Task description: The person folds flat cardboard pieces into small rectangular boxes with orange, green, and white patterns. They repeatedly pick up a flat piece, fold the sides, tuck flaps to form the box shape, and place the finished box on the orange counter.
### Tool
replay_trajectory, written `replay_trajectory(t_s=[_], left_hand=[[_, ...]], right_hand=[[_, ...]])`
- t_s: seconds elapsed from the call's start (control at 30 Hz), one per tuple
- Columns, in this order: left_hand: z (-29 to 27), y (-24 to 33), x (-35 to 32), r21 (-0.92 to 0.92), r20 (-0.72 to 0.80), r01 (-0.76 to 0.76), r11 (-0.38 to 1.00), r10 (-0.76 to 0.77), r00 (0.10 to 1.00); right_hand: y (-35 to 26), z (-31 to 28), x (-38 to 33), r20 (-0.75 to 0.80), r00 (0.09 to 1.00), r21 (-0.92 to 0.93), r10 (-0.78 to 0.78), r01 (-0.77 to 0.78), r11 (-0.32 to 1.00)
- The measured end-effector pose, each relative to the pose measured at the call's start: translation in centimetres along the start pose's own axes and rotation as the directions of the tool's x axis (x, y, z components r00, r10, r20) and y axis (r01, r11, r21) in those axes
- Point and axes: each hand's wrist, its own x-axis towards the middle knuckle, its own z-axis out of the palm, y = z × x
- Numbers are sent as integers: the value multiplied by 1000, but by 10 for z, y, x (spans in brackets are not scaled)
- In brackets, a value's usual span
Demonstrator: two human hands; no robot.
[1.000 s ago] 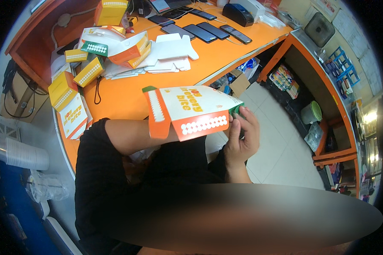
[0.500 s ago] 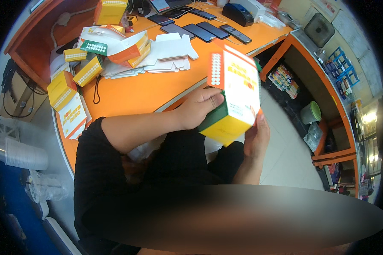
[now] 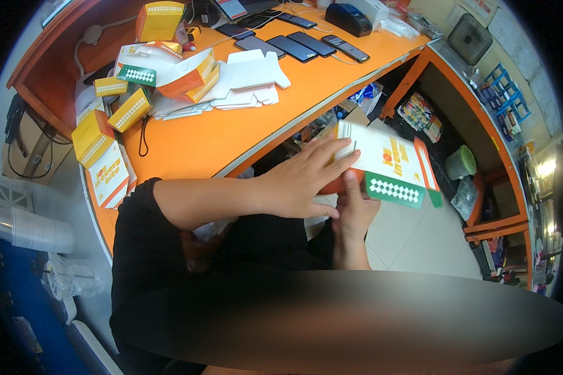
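A small carton box (image 3: pixel 388 156) with a white printed panel, a green side with white diamonds and an orange flap at its far right end is held above my lap, off the table's edge. My right hand (image 3: pixel 355 219) grips it from below, the thumb against its orange end. Over that near left end my left hand (image 3: pixel 309 172) lies with fingers stretched across the white panel and thumb apart below. The carton's underside and part of its near end are hidden by my hands.
On the orange table (image 3: pixel 194 147) lie stacked flat white cartons (image 3: pixel 250 81), several folded yellow boxes (image 3: pixel 129 109) and a row of phones (image 3: pixel 292 48). A black strap loop (image 3: pixel 143 137) is near them. Orange shelving (image 3: pixel 497 234) with a green bin (image 3: pixel 461 164) stands right; plastic cups (image 3: pixel 31 229) are left.
The carton has turned from upright to lying on its side, pointing right. My left hand has shifted from gripping its side to lying over its near end; my right hand has moved left.
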Motion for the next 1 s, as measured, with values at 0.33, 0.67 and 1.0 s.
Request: replay_trajectory(t_s=[0.33, 0.67, 1.0], left_hand=[[-3, -12, 0, -81, -278, -151, 985, 123, 953], [-4, -8, 2, -535, -235, 52, 844, -208, 949], [7, -10, 0, -631, -154, 89, 771, -237, 959]], right_hand=[[-10, -4, 7, 2, 991, 14, -135, 135, 991], [19, -29, 9, 205, 935, -557, -289, 355, 751], [29, -41, 14, 184, 976, -29, -114, 122, 992]])
